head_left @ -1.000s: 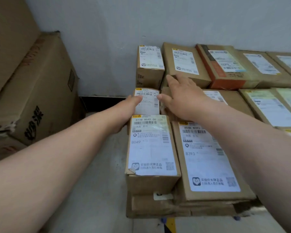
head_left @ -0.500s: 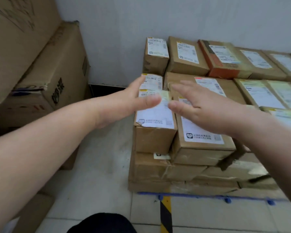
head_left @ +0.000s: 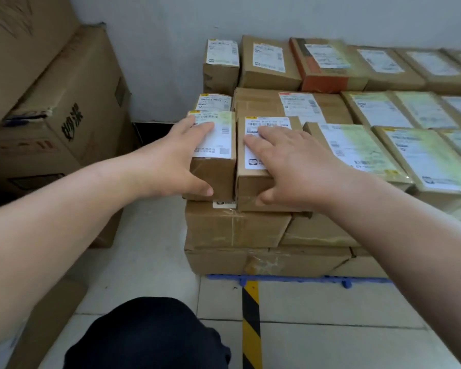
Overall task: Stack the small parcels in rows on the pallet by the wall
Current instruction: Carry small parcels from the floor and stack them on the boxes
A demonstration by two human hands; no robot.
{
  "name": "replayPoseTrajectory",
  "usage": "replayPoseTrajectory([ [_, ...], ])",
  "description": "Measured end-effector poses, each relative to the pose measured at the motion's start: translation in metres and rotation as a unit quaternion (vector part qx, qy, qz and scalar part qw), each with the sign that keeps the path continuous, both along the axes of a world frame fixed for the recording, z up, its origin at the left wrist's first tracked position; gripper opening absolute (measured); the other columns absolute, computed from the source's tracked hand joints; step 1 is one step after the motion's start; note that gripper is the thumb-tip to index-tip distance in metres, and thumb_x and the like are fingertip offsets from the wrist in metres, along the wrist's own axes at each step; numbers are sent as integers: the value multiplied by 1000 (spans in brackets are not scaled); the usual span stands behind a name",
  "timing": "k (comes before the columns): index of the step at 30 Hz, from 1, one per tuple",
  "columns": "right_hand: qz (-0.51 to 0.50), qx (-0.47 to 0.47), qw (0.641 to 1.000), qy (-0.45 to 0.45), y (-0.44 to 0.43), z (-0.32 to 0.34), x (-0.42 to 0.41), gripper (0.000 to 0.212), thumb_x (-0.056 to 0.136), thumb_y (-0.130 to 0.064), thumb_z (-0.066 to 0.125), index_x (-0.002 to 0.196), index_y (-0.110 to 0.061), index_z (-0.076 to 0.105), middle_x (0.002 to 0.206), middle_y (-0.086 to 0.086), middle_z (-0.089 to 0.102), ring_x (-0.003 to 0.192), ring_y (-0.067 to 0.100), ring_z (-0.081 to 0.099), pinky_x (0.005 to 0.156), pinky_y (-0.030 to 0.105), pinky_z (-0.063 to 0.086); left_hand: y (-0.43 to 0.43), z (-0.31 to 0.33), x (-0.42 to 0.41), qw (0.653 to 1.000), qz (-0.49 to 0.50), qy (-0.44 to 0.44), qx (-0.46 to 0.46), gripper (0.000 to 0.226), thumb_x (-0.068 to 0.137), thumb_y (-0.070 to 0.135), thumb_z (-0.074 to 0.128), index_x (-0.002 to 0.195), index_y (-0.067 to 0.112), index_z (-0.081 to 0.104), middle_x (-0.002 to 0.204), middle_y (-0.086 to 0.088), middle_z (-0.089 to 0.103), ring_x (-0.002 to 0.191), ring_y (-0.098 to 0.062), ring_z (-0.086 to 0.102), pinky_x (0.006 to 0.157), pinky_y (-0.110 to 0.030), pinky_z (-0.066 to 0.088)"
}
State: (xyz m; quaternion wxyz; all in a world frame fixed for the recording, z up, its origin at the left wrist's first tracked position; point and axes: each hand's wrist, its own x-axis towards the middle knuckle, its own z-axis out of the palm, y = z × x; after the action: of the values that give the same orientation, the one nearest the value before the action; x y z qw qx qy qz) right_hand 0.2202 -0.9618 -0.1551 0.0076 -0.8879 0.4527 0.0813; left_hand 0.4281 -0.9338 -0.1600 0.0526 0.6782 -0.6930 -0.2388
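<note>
Cardboard left parcel (head_left: 215, 179) and right parcel (head_left: 250, 187) sit under left hand (head_left: 171, 161) and right hand (head_left: 298, 166), fingers straight and spread. Likely the aligning step; next, push both flush.

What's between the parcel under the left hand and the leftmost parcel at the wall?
One small labelled parcel, seen in the head view: it sits behind the front parcel under the left hand and before the wall parcel.
</note>
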Motion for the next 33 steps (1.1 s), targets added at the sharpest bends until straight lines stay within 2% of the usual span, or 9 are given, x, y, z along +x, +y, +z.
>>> replayPoseTrajectory([
  [2,6,-9,1000,1,4,2,-1,113,76,-62,72,158,-27,2,165,6,3,152,26,5,123,44,8,1,3,-3,1000,4,-29,2,124,68,48,84,155,39,-3,162,16,-13,150,-17,8,116,-32,21],
  [4,0,-13,1000,-12,8,7,-8,116,74,-65,71,158,-28,0,166,4,1,152,24,2,123,45,5,0,7,-9,994,-11,-105,-19,129,62,65,79,154,38,-8,163,9,-16,151,-20,-6,122,-43,5],
  [6,-15,-21,999,-25,12,16,-23,117,73,-68,70,157,-30,-3,166,2,-2,152,22,-1,123,42,1,0,11,-23,982,-53,-171,-64,133,58,77,70,153,37,-13,163,3,-18,150,-19,-17,121,-50,-7],
  [10,-65,-33,997,-3,22,24,-71,121,71,-68,71,157,-29,-6,165,1,-5,152,19,-6,122,39,-2,1,12,-74,956,-178,-193,-130,124,68,82,57,153,31,-18,163,1,-20,148,-17,-23,120,-47,-13],
  [15,-100,-42,994,29,28,9,-106,109,81,-55,69,158,-25,-3,165,4,0,151,22,-1,121,41,-1,-8,2,-133,931,-243,-217,-164,113,78,80,47,156,20,-9,165,-7,-8,151,-25,-14,121,-48,-7],
  [19,-100,-69,992,18,19,-4,-110,102,85,-48,68,157,-22,1,164,4,11,150,24,9,123,45,6,-18,-5,-151,929,-230,-231,-176,104,83,74,46,156,13,3,164,-11,9,151,-29,4,122,-49,4],
  [22,-95,-78,992,3,13,-9,-108,99,86,-46,68,157,-21,4,162,6,15,149,25,12,122,45,8,-21,-6,-153,930,-214,-243,-174,98,87,69,45,156,13,4,163,-11,10,150,-29,11,121,-47,11],
  [27,-98,-63,993,-31,18,-6,-116,100,87,-50,66,157,-23,0,164,5,7,151,24,5,123,45,4,-19,-2,-157,932,-207,-249,-163,103,84,75,42,156,15,0,164,-9,6,151,-28,5,121,-46,8],
  [33,-152,-77,984,-58,39,13,-171,107,84,-55,67,157,-27,-6,165,0,-5,152,20,-10,121,39,-6,-17,16,-199,928,-246,-205,-191,109,78,82,36,156,21,-11,165,-6,-5,152,-24,-5,122,-43,0],
])
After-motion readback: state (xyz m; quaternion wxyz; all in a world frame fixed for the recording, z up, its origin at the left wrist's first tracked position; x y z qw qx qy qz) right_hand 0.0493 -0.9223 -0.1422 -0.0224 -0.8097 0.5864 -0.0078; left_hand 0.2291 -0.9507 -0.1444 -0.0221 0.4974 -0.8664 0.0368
